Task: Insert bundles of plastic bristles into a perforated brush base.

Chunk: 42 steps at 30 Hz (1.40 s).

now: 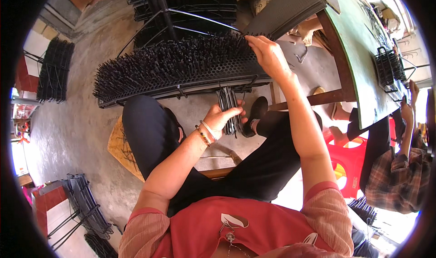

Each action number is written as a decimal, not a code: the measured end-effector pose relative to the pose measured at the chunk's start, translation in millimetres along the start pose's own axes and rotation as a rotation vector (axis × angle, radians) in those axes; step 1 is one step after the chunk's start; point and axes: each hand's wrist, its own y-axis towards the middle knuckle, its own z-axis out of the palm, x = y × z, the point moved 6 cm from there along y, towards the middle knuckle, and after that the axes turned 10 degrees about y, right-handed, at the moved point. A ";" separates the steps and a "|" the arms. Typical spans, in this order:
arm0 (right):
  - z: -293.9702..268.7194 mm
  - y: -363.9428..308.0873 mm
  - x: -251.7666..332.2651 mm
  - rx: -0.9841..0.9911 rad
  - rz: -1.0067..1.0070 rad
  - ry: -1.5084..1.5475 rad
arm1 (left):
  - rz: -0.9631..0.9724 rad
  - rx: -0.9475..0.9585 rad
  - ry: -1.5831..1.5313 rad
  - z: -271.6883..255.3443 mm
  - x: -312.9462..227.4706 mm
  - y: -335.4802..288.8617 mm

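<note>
Left hand [221,118] gripping thin dark metal rods [229,110], right hand [268,53] pinching bristly perforated panel [181,65]

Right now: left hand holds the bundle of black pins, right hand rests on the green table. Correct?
Not quite. The left hand does hold the bundle of black pins, but the right hand is not on the green table; its fingertips are at the top edge of the perforated black rack full of pins. The head view shows it.
</note>
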 end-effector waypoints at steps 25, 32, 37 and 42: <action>-27.6 -27.1 5.6 -0.074 0.514 0.702 | 0.119 -0.125 -0.099 -2.9 -17.6 -2.5; -45.7 -12.4 -19.7 -0.395 0.227 0.249 | -0.048 0.093 0.105 13.9 4.8 -0.8; -34.5 -8.4 -32.5 -0.376 0.230 0.230 | -0.064 0.073 0.077 10.9 3.3 -1.1; -35.8 -8.0 -28.9 -0.468 0.154 0.238 | -0.058 0.078 0.066 9.9 2.0 -2.5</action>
